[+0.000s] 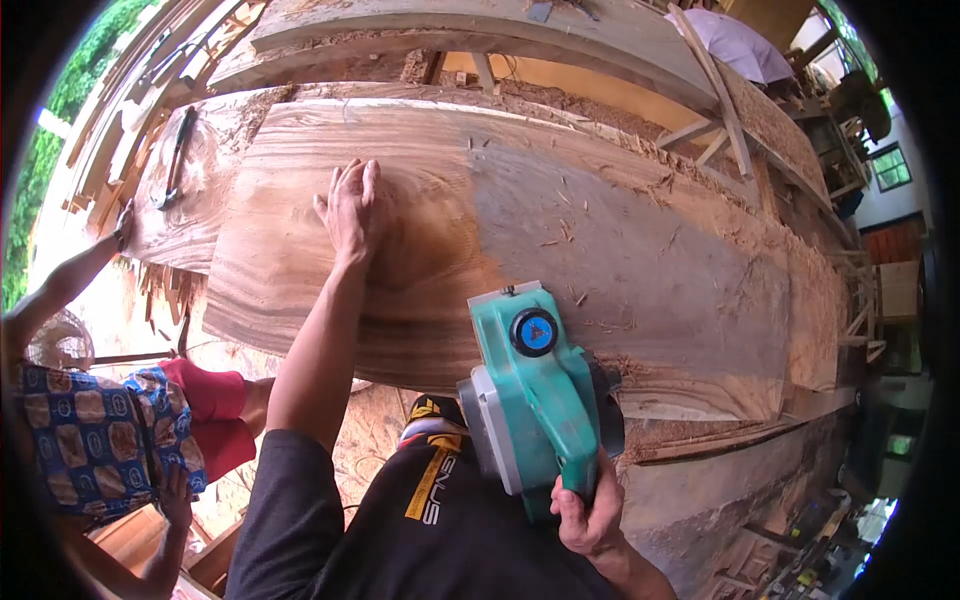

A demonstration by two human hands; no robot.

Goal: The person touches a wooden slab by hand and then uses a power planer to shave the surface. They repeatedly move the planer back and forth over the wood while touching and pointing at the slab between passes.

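Observation:
My left hand (352, 210) lies on the bare brown part of a wide wooden board (290, 220), fingers stretched out and holding nothing. In my right hand (592, 510) is the rear handle of a green electric planer (530, 385). The planer is at the near edge of the board, in front of my chest; whether its sole touches the wood is hidden. Much of the board's right part has a greyish surface (620, 250), with wood shavings (565, 232) scattered over it. My left palm is hidden against the wood.
Another person (110, 430) in a patterned shirt stands at the left, one hand (125, 225) at the board's end. A dark long-handled tool (178, 160) lies there. Timber strips (130, 120) are stacked behind. A wooden frame (520, 60) spans the far side, near a bent-over person (730, 45).

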